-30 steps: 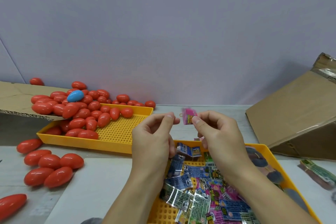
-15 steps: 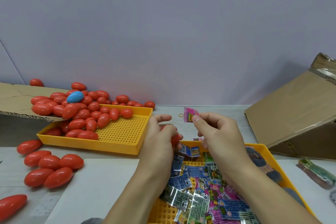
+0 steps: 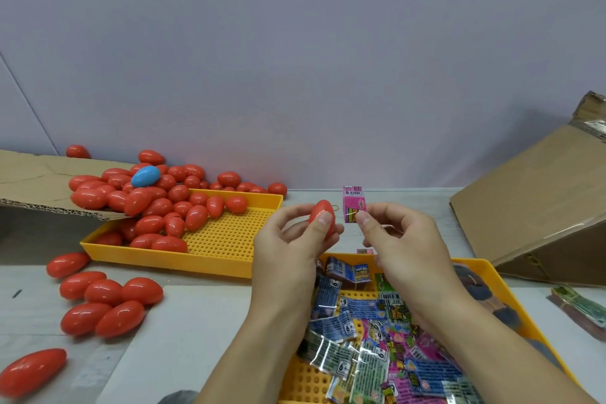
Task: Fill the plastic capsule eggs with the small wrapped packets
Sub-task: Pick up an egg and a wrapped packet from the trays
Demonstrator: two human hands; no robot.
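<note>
My left hand (image 3: 288, 249) holds a red capsule egg (image 3: 322, 216) upright between thumb and fingers, above the table's middle. Just to its right, my right hand (image 3: 400, 246) pinches a small pink wrapped packet (image 3: 353, 204) by its lower edge. Egg and packet sit close together without touching. Below my wrists, a yellow tray (image 3: 498, 285) holds several blue, pink and green wrapped packets (image 3: 367, 348). My forearms cover part of that pile.
A second yellow tray (image 3: 226, 239) at the left holds several red eggs, with one blue egg (image 3: 146, 176) on top, spilling from a cardboard flap (image 3: 32, 180). Loose red eggs (image 3: 105, 302) lie at the near left. A tilted cardboard box (image 3: 537, 206) stands at the right.
My left hand has turned and now shows a red egg raised at its fingertips. The right hand keeps the pink packet almost in the same place.
</note>
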